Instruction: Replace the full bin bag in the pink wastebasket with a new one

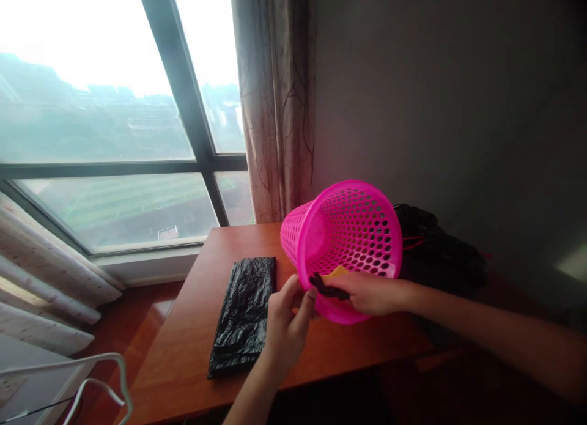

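Note:
A pink perforated plastic wastebasket is tipped over on the wooden table, its mouth facing me. My left hand pinches the lower left of its rim between thumb and fingers. At the inside of the mouth, close to that rim, my right hand is closed on a crumpled yellow and dark cloth. Most of the cloth is hidden under the right hand's fingers. Just left of my left hand lies a folded black plastic bag, flat on the table.
The wooden table stands against the wall beside a window and a curtain. Behind the wastebasket on the right is a bulky black plastic bag with a red strip. White metal tubing rises at the lower left.

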Demonstrator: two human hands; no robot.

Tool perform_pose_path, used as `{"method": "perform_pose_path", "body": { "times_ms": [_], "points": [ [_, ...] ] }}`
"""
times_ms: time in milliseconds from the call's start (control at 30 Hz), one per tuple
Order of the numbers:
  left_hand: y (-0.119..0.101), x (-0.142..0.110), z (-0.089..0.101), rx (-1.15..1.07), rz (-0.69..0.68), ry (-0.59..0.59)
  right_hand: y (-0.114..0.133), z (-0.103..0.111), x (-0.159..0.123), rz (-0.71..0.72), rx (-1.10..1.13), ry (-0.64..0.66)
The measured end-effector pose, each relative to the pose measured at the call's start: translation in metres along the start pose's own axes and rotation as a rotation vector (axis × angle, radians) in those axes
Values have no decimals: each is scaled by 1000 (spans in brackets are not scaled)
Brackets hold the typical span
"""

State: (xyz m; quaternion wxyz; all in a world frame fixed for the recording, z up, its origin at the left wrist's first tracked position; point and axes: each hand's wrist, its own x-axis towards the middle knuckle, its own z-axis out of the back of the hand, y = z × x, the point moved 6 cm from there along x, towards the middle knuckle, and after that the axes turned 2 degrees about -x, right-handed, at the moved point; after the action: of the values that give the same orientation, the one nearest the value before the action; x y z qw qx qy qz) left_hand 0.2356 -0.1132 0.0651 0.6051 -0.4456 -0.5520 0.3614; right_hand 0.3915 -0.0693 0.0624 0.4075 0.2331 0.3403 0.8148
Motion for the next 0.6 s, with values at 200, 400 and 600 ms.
{"method": "perform_pose_path", "body": {
  "times_ms": [200, 400, 600],
  "points": [
    [8, -8, -15, 173, -53, 91, 33, 13, 34, -76, 809, -259],
    [13, -11, -21, 226, -66, 131, 17, 101, 39, -6, 944, -813],
    [9, -4, -14, 106, -42, 75, 41, 37, 24, 96, 420, -713]
  ]
}}
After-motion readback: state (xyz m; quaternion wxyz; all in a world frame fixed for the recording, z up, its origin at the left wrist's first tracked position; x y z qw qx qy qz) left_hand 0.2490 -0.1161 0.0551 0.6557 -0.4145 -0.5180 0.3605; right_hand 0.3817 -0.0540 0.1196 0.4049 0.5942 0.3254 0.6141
